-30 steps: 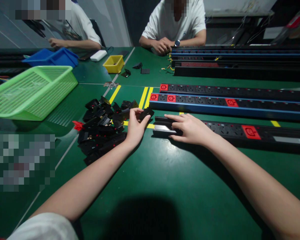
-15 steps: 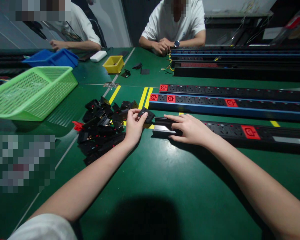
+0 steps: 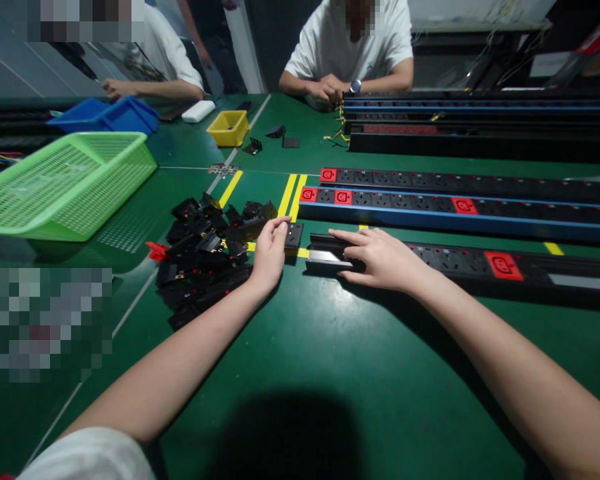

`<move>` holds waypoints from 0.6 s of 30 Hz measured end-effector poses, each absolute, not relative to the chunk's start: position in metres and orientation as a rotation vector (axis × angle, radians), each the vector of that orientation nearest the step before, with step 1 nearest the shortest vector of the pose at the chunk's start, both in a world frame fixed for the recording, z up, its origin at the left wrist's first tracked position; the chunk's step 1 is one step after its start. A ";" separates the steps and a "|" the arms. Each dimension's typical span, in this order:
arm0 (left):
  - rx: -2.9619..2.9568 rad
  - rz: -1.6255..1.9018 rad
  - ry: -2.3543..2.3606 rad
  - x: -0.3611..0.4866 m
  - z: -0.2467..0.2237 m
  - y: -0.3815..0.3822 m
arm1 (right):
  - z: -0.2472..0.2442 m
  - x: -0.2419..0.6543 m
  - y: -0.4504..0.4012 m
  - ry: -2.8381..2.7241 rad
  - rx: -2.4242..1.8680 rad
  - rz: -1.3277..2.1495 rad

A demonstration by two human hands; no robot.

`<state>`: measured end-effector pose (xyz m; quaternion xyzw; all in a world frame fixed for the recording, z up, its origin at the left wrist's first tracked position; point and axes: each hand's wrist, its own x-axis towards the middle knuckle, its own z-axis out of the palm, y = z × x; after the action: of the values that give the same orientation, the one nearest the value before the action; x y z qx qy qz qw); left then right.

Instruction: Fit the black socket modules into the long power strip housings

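A black socket module (image 3: pixel 293 236) is held in my left hand (image 3: pixel 270 255), its face turned up, just left of the open end of a black rail (image 3: pixel 325 257). Fingers spread, my right hand (image 3: pixel 385 260) rests on that rail near its left end. Further right the rail carries black sockets and one red socket (image 3: pixel 503 265). To the left of my left hand lies a heap of black modules (image 3: pixel 200 257), with a small red piece (image 3: pixel 157 251) at its edge.
Behind the rail lie a blue-edged socket strip (image 3: pixel 405 215) and more strips. A green basket (image 3: pixel 115 180), a blue bin (image 3: pixel 103 117) and a yellow bin (image 3: pixel 229 130) stand left. Two seated people are across the table; another person stands behind.
The module in my left hand has turned more upright and squared with the rail's end. My right hand has stayed on the rail. A standing person shows more at the back.
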<state>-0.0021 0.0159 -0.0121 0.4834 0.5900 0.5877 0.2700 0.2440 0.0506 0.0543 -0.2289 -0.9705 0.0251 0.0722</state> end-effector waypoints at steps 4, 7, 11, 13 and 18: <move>1.364 1.523 1.647 -0.001 -0.008 0.016 | 0.055 0.244 0.050 -2.920 -0.692 0.074; 1.387 1.473 1.651 0.000 -0.006 0.015 | 0.054 0.244 0.051 -2.919 -0.689 0.073; 1.444 1.330 1.616 0.002 -0.004 0.014 | 0.052 0.244 0.051 -2.916 -0.684 0.061; 1.441 1.322 1.620 0.003 -0.003 0.014 | 0.051 0.245 0.052 -2.912 -0.688 0.050; 1.426 1.295 1.629 0.005 -0.004 0.014 | 0.051 0.245 0.052 -2.909 -0.692 0.048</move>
<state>0.0053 0.0138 -0.0041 0.5385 0.6151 0.4890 0.3042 0.2450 0.0517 0.0505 -0.2306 -0.9700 0.0160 0.0756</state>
